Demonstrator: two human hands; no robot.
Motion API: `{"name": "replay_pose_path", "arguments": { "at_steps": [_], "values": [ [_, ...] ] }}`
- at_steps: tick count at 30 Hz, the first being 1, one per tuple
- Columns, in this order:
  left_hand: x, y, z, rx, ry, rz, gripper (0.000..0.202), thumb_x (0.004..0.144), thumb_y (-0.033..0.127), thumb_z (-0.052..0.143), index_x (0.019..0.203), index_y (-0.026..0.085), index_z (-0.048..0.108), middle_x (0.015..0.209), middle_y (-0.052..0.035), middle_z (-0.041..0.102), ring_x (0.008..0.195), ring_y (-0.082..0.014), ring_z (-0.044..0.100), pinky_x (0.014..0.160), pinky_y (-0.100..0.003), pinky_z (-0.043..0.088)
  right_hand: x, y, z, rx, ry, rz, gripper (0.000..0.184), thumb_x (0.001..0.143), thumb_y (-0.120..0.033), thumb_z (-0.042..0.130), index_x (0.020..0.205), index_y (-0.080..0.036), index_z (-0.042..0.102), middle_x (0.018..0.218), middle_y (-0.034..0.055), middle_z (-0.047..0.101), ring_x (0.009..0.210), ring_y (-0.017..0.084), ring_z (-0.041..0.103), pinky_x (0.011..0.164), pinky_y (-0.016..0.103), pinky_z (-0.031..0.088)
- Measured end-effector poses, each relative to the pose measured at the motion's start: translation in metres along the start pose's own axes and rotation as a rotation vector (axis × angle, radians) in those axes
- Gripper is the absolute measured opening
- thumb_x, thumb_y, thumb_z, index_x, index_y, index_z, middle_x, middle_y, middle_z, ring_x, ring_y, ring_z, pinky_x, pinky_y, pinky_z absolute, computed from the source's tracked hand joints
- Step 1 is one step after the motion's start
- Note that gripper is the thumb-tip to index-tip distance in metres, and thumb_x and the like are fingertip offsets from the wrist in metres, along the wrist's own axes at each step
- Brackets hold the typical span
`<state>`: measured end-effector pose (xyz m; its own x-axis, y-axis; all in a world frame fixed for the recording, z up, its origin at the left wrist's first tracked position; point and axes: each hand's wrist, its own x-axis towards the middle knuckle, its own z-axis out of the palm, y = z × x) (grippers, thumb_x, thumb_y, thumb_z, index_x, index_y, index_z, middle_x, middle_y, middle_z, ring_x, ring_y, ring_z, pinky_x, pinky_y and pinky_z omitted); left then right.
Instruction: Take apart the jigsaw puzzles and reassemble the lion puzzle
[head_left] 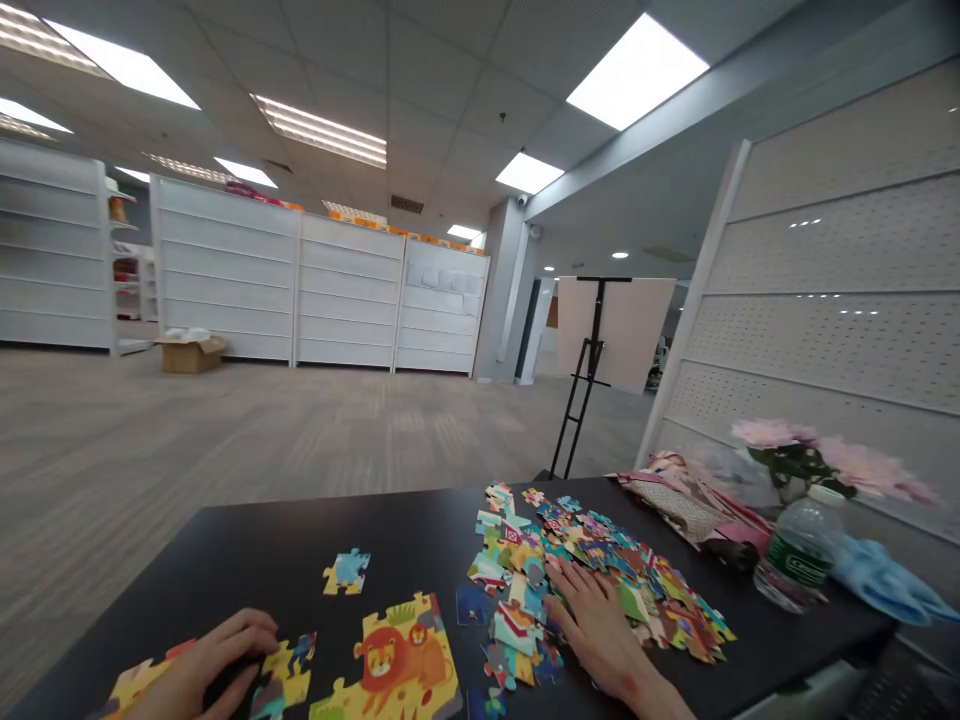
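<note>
On a black table (247, 560), my right hand (600, 625) lies flat with fingers stretched out on a heap of loose colourful puzzle pieces (592, 575). My left hand (202, 670) rests at the near left edge with its fingers curled over a joined yellow puzzle section (289, 675); a firm grip cannot be made out. A joined section with a lion (394, 660) lies between my hands. A single blue and yellow piece (346, 570) lies alone farther back.
At the right end of the table stand a plastic water bottle (799, 550), pink flowers (817, 460), a patterned bag (690, 500) and a blue cloth (885, 580). Behind it are a black easel (589, 370), a pegboard wall (832, 320), white shelving (315, 290) and a cardboard box (191, 352).
</note>
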<state>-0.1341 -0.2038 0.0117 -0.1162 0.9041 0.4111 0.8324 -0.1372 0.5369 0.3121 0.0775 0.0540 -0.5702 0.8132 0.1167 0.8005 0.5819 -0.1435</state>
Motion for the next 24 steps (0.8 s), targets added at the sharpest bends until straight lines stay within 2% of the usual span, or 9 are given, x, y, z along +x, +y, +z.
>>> {"name": "replay_pose_path", "arguments": {
  "at_steps": [3,6,10,15,17,20,22,24],
  "values": [
    [0.003,0.006,-0.004,-0.002,0.004,-0.004,0.026,0.097,0.042,0.047,0.096,0.032,0.071,0.108,-0.0022,0.069,0.1,-0.0223,0.067,0.09,-0.026,0.054,-0.007,-0.001,-0.001,0.101,0.157,0.006,0.052,0.102,-0.051,0.029,0.126,-0.025,0.067,0.142,0.0071,0.06,0.136,0.026,0.049,0.114,0.045,0.033],
    [0.004,0.011,-0.007,-0.004,0.013,0.005,0.025,0.096,0.042,0.049,0.094,0.032,0.071,0.105,-0.0016,0.07,0.098,-0.0225,0.067,0.089,-0.026,0.054,-0.009,-0.001,-0.001,0.145,0.239,0.038,0.049,0.102,-0.041,0.026,0.118,-0.024,0.069,0.128,0.0084,0.068,0.123,0.025,0.059,0.107,0.041,0.039],
    [0.005,0.014,-0.011,-0.002,0.014,0.024,0.025,0.096,0.043,0.05,0.09,0.03,0.07,0.1,-0.0007,0.07,0.092,-0.0217,0.068,0.085,-0.025,0.055,-0.008,0.0,-0.003,0.152,0.262,0.041,0.046,0.1,-0.031,0.027,0.119,-0.022,0.068,0.121,0.0079,0.071,0.116,0.024,0.062,0.103,0.037,0.041],
    [0.005,0.021,-0.017,0.0,0.017,0.044,0.025,0.097,0.04,0.047,0.088,0.025,0.065,0.096,-0.0021,0.069,0.088,-0.0208,0.067,0.081,-0.025,0.054,-0.01,-0.001,-0.005,0.14,0.255,0.045,0.041,0.098,-0.024,0.031,0.109,-0.019,0.069,0.115,0.0085,0.072,0.11,0.023,0.063,0.099,0.034,0.04],
    [0.004,0.026,-0.021,0.028,0.084,0.058,0.023,0.096,0.035,0.047,0.087,0.024,0.064,0.092,-0.0017,0.067,0.084,-0.0198,0.066,0.078,-0.026,0.053,-0.012,-0.003,-0.005,0.128,0.252,0.047,0.039,0.098,-0.023,0.031,0.108,-0.018,0.069,0.114,0.0084,0.072,0.109,0.023,0.063,0.099,0.034,0.039],
    [0.002,0.036,-0.025,0.095,0.287,0.073,0.017,0.092,0.025,0.048,0.081,0.021,0.061,0.081,0.0,0.063,0.073,-0.0173,0.061,0.069,-0.025,0.048,-0.012,-0.005,-0.007,0.105,0.238,0.042,0.039,0.097,-0.022,0.032,0.103,-0.018,0.07,0.109,0.0099,0.073,0.107,0.024,0.063,0.098,0.034,0.038],
    [0.001,0.042,-0.027,0.136,0.417,0.051,0.017,0.09,0.02,0.046,0.077,0.02,0.057,0.076,0.0004,0.059,0.068,-0.0161,0.057,0.065,-0.025,0.044,-0.007,-0.005,-0.011,0.092,0.22,0.032,0.04,0.097,-0.025,0.033,0.096,-0.016,0.072,0.102,0.0122,0.073,0.103,0.026,0.064,0.096,0.036,0.039],
    [-0.001,0.046,-0.028,0.171,0.475,0.017,0.018,0.089,0.016,0.045,0.075,0.02,0.055,0.075,0.0002,0.057,0.068,-0.0157,0.054,0.066,-0.026,0.042,0.007,-0.005,-0.016,0.091,0.198,0.0,0.04,0.096,-0.028,0.035,0.095,-0.016,0.073,0.102,0.0142,0.074,0.104,0.028,0.065,0.095,0.038,0.04]
  ]
}}
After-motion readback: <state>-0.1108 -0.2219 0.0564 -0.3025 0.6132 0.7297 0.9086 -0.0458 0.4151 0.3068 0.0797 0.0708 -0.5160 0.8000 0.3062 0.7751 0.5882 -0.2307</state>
